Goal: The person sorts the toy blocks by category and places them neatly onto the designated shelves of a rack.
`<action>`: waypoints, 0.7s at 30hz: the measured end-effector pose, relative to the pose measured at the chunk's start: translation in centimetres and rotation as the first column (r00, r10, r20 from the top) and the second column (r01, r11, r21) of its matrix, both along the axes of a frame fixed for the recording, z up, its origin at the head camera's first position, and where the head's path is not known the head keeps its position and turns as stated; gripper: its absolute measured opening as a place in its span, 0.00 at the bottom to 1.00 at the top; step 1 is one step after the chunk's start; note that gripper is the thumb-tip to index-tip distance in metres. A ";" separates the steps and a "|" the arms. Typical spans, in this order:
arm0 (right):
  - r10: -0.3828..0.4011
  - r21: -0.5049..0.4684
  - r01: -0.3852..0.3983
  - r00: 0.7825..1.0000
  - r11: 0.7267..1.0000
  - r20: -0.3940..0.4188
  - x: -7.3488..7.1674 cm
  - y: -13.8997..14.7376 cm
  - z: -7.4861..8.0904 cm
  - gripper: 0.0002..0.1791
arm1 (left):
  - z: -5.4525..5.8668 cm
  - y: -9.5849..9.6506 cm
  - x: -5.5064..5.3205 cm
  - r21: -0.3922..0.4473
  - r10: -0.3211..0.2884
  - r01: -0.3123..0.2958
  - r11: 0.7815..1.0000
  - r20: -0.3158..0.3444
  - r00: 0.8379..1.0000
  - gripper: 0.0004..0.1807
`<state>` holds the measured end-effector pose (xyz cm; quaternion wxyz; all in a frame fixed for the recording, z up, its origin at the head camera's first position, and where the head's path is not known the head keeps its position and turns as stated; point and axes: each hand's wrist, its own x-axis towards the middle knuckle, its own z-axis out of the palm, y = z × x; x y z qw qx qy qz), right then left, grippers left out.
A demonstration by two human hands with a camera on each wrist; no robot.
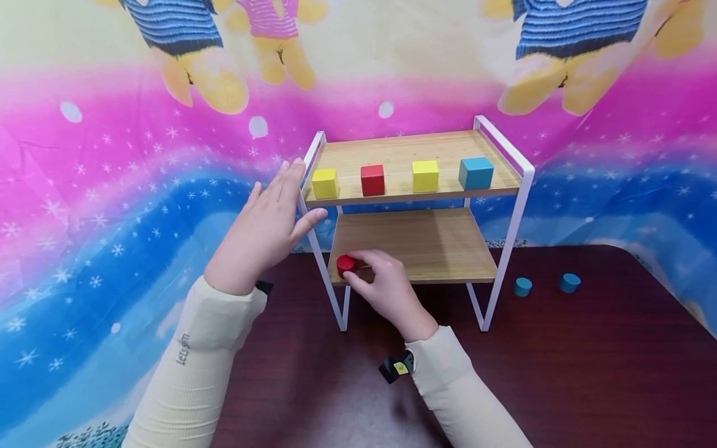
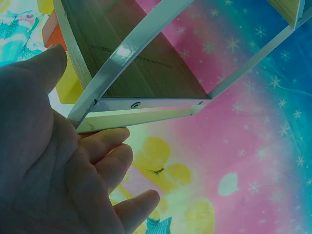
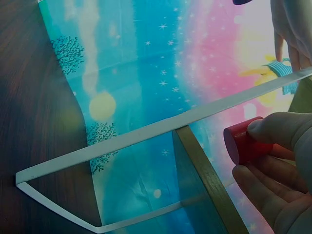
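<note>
My right hand pinches a small red cylinder block between thumb and fingers at the left front of the lower shelf board. The right wrist view shows the same red cylinder close to the edge of that board. My left hand is raised at the upper left corner of the small wooden shelf with a white frame. Its fingers are extended beside the white side rail, holding nothing. In the left wrist view the fingertips are right at the rail.
Along the front of the top board stand a yellow cube, a red cube, another yellow cube and a blue cube. Two blue cylinders, one nearer, lie on the dark table at right. A patterned cloth hangs behind.
</note>
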<state>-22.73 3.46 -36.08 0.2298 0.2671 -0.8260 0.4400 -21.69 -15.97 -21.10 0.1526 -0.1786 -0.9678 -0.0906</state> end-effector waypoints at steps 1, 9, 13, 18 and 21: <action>0.002 0.003 -0.002 1.000 1.000 0.001 0.0 -0.1 0.0 0.19 | 0.0 0.0 0.0 0.001 0.000 0.000 1.000 0.000 1.000 0.49; 0.015 0.003 -0.015 1.000 1.000 0.010 -0.4 -0.6 -0.3 0.18 | 0.0 0.0 0.1 0.000 -0.001 0.001 1.000 -0.004 1.000 0.49; 0.024 0.006 -0.024 0.999 1.000 0.025 -0.7 -0.8 -0.5 0.17 | 0.0 0.0 0.1 -0.002 -0.004 0.004 1.000 -0.009 1.000 0.49; 0.028 0.019 -0.029 0.999 0.999 0.045 -1.0 -1.0 -0.6 0.18 | 0.0 -0.1 0.1 -0.002 -0.003 0.003 1.000 -0.009 1.000 0.49; 0.020 0.026 -0.022 0.998 0.999 0.051 -1.1 -1.1 -0.7 0.18 | 0.0 -0.1 0.1 -0.001 -0.004 0.004 1.000 -0.009 1.000 0.49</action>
